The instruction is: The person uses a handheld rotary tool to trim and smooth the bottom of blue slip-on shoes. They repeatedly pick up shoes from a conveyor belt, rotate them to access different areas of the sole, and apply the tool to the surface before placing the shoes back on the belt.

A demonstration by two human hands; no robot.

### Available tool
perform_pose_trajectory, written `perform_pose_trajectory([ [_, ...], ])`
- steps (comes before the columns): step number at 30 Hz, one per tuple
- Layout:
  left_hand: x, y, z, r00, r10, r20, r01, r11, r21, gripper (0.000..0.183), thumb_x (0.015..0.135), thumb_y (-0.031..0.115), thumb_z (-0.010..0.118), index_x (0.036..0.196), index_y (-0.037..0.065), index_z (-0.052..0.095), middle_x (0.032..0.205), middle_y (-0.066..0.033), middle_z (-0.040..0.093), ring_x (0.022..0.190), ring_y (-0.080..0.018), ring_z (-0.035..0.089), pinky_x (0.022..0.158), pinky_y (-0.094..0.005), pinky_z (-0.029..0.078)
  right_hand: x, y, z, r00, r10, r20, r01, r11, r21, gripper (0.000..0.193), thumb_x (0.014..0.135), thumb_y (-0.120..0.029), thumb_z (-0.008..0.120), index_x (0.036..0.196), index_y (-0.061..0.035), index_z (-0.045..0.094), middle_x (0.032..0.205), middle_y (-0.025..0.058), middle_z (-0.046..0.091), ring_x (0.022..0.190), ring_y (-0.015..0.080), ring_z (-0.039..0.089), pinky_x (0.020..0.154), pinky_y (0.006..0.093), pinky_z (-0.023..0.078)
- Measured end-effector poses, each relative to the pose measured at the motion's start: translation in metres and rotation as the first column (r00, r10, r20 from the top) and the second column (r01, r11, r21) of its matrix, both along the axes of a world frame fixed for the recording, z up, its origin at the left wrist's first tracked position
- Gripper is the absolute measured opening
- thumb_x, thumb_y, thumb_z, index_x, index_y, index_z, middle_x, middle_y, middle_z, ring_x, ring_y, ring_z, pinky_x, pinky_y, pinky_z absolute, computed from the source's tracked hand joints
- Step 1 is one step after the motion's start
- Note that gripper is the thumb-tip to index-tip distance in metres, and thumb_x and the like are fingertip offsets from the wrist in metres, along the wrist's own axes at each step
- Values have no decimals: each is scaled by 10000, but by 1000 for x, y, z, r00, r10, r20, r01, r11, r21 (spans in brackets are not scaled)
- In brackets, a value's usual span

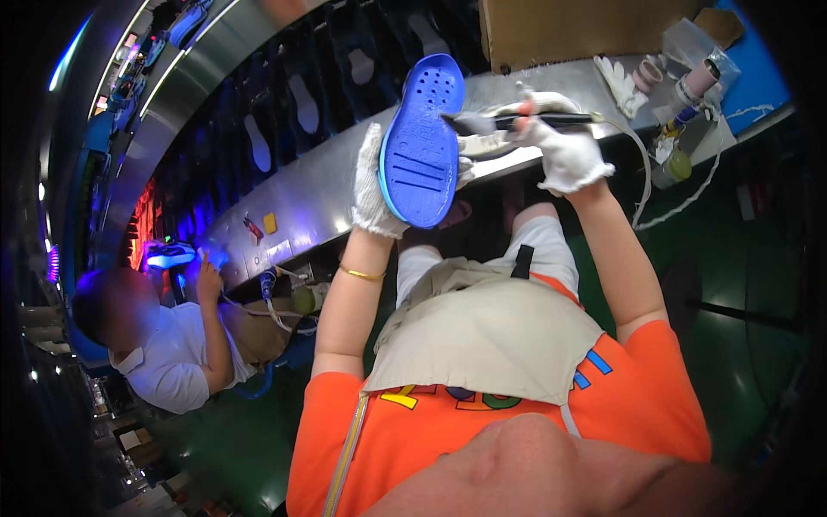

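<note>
A blue shoe sole [419, 155] is held up over the metal ledge by my left hand [372, 185] in a white knit glove. The glove wraps its left edge and lower end, with fingers showing at the right edge. Small holes mark the sole's upper part and grooves its lower part. My right hand [568, 155], also gloved with some fingertips bare, is closed round a black-handled brush [556, 121]. The brush points left, and its bristles lie at the sole's right edge; whether they touch, I cannot tell. A pale tube runs from the handle's right end.
Beyond the metal ledge [323, 185], flat sole-shaped pieces [303, 103] lie in a dark row. Spare white gloves [622, 86], a pink roll [702, 77] and a jar [672, 168] are at right. A cardboard sheet [568, 34] stands behind. A co-worker [177, 345] sits at left.
</note>
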State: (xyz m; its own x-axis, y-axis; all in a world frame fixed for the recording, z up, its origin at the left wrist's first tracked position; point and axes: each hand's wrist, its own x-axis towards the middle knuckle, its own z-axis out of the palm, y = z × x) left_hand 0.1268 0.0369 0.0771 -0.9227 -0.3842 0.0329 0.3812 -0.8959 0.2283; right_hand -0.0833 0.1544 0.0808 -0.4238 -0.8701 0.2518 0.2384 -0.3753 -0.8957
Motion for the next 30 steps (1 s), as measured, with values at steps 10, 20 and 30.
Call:
perform_pose_trajectory([
  [10, -53, -156, 184, 974, 15, -227, -169, 717, -676, 706, 919, 474, 474, 1413, 12, 271, 1405, -228, 359, 1266, -348, 419, 1072, -406, 366, -20, 30, 16, 948, -158, 275, 179, 982, -56, 172, 845, -42, 661, 1001, -55, 589, 974, 45, 606, 899, 182, 632, 766, 374, 568],
  [20, -22, -287, 210, -162, 765, -623, 862, -197, -467, 570, 796, 427, 538, 1285, 136, 506, 1245, -125, 541, 1191, -295, 490, 997, -488, 363, -28, 24, 8, 1000, -2, -5, 1, 998, -67, 195, 798, 73, 655, 913, -54, 562, 944, 74, 620, 864, 177, 632, 794, 305, 533],
  [30, 68, -268, 236, -196, 932, -306, 869, 20, -495, 605, 809, 592, 523, 1060, 65, 680, 1080, -188, 650, 1016, -303, 623, 901, -383, 469, -9, -2, -3, 991, 5, -137, 17, 987, 159, 224, 761, 94, 641, 922, -29, 544, 885, 72, 619, 784, 134, 608, 745, 258, 494],
])
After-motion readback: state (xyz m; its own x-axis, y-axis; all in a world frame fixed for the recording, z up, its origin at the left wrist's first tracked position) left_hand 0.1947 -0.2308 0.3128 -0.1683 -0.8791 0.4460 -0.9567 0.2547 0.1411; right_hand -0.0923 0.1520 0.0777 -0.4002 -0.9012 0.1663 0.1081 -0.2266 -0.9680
